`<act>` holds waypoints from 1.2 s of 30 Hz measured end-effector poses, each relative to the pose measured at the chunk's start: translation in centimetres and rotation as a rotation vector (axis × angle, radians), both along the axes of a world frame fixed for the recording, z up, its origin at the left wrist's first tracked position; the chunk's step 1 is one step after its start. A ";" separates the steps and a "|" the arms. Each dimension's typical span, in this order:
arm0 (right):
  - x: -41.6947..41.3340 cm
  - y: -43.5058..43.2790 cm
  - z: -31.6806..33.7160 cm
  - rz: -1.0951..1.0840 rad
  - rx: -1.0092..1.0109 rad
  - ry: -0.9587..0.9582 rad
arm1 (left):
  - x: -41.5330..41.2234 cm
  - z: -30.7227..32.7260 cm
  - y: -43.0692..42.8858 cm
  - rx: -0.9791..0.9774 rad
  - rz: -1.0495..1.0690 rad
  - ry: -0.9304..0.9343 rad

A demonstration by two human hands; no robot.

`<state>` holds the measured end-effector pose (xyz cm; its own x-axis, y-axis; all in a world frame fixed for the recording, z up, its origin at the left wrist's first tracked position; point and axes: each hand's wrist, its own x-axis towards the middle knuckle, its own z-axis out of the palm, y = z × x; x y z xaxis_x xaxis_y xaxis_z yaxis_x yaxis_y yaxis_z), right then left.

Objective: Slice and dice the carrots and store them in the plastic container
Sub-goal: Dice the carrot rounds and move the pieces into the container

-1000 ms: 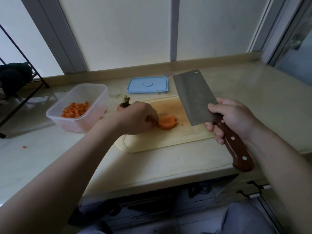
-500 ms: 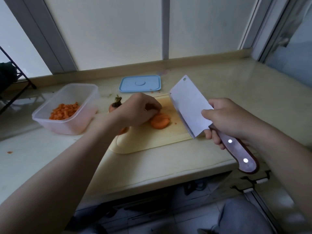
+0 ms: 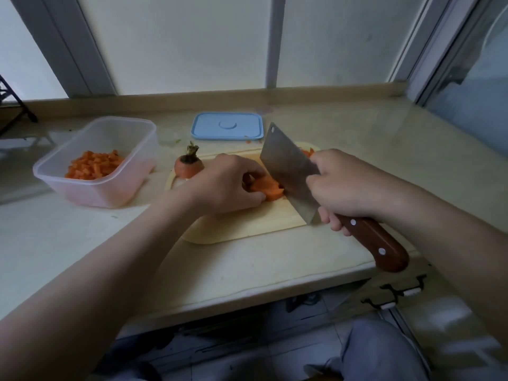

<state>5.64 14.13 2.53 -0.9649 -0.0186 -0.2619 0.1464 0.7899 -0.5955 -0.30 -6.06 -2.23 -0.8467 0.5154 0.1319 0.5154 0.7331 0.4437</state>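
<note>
L hand (image 3: 228,185) curls its fingers onto the carrot slices (image 3: 268,189) on the board (image 3: 247,229), pinning them vs the cleaver (image 3: 286,166) gripped in R hand (image 3: 346,185); container (image 3: 96,188) w/ dice sits just left, prob. for quick scooping.

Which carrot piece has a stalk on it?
The carrot top at the board's left end; the slices and diced bits have none.

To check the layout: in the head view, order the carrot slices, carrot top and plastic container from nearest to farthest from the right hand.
1. carrot slices, just left of the right hand.
2. carrot top, farther left, past the left hand.
3. plastic container, far left.
</note>
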 end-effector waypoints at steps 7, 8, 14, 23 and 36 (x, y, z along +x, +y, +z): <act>0.0 -0.1 1.1 -0.028 0.095 0.054 | -0.3 -0.4 -0.6 0.038 -0.008 0.042; 0.1 -0.1 1.2 -0.034 0.091 0.064 | -0.3 -0.3 -0.8 0.043 -0.015 0.040; 1.0 -1.1 1.5 -0.068 0.058 0.044 | -0.4 -0.4 -0.7 0.057 -0.035 0.029; 1.1 -2.5 1.4 -0.096 0.117 -0.116 | -0.3 -0.9 -0.3 0.108 0.018 0.027; -1.3 -3.6 1.3 -0.102 0.159 0.106 | -0.3 -1.1 -0.8 0.102 0.008 0.080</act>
